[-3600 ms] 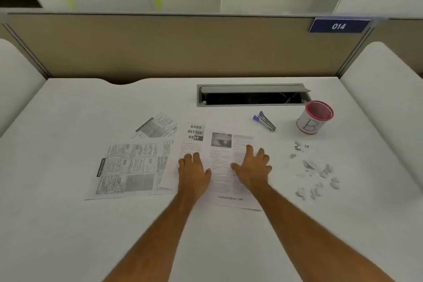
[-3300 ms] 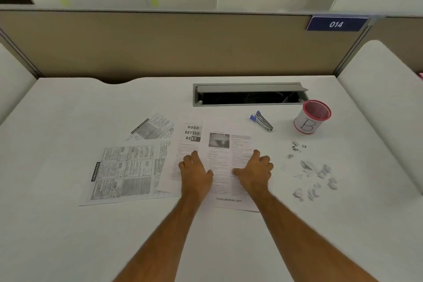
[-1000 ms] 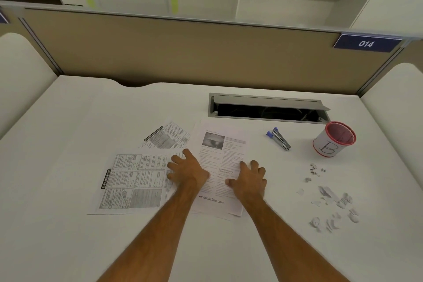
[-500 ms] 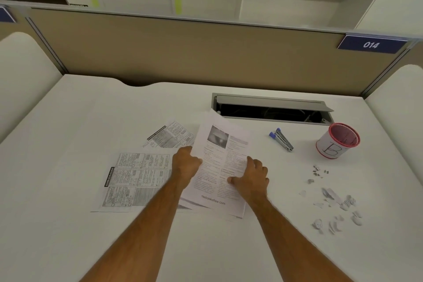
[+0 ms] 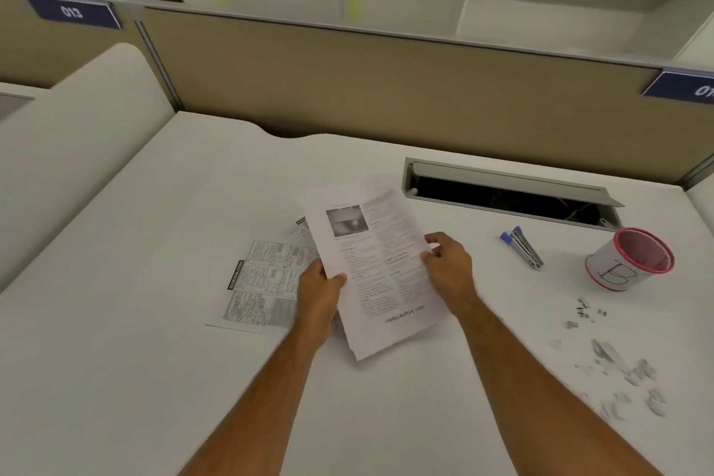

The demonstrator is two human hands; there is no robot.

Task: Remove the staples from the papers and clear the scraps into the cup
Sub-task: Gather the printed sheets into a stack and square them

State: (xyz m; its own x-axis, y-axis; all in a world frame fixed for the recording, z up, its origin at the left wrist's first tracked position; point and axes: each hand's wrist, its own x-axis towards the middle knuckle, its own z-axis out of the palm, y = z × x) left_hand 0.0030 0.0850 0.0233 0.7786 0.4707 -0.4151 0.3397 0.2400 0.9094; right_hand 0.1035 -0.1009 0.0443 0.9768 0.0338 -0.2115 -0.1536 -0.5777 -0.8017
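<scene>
A printed page with a photo point(image 5: 371, 267) is lifted off the desk, tilted left. My left hand point(image 5: 318, 288) grips its left edge, and my right hand point(image 5: 448, 267) pinches its right edge. Under and left of it lie densely printed sheets point(image 5: 266, 282) flat on the desk. A blue-handled staple remover point(image 5: 521, 245) lies to the right. Further right stands the red-rimmed white cup point(image 5: 628, 263) marked B. Pulled staples point(image 5: 585, 311) and torn paper scraps point(image 5: 622, 379) are scattered at the right front.
An open cable slot point(image 5: 510, 193) with a grey flap sits in the white desk point(image 5: 154, 243) behind the papers. A tan partition point(image 5: 386, 89) closes off the back, with white side panels point(image 5: 73, 151) left and right.
Both hands went from pressing flat on the papers to gripping the photo page and lifting it off the desk. The camera view swung left.
</scene>
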